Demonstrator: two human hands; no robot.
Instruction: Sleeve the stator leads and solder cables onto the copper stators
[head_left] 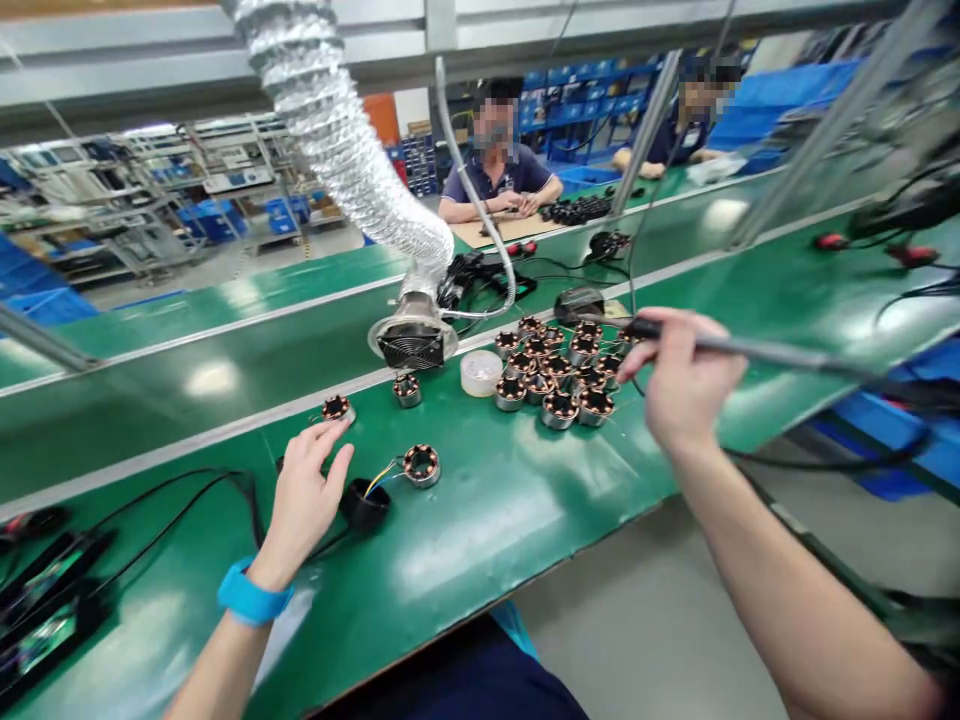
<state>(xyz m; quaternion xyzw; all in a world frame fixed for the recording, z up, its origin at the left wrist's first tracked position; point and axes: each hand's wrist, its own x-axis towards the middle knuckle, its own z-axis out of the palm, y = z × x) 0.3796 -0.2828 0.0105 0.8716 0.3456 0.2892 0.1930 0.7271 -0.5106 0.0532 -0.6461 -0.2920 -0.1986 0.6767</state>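
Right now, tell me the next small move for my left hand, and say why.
I'd probably bring the left hand to the black cup and steady it. Coloured wires run from it to a copper coil lying on the green bench, and your right hand is busy holding a dark handle.

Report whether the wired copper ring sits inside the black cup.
Out: the copper ring rests beside the black cup, wires spanning the gap.

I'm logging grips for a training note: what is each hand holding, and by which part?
The right hand holds a dark pen-like tool near its front end. The left hand looks open at a copper-wound ring, with no visible grip.
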